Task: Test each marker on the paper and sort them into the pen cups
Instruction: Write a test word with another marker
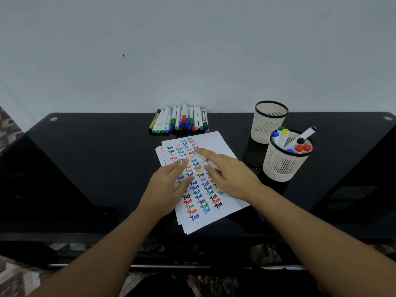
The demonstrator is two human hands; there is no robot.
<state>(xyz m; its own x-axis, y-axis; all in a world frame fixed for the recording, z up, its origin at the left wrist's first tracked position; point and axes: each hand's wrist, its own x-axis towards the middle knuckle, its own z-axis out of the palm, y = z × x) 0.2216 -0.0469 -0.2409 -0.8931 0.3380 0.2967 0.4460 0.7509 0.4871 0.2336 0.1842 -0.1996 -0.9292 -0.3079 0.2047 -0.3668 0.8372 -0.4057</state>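
Both hands over paper (216, 144) mid-table: left hand (169, 185) flat, fingers straight; right hand (227, 174) holds marker (200, 157). Marker row (180, 121) at back edge, cups (287, 155) right.

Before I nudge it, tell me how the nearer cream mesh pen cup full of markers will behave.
The nearer cream mesh pen cup looks like light slotted plastic, so it would probably slide easily on the glossy black table. Its markers stick out above the rim, one leaning far out, so a high push may tip it. The empty cup stands close behind and might be bumped.
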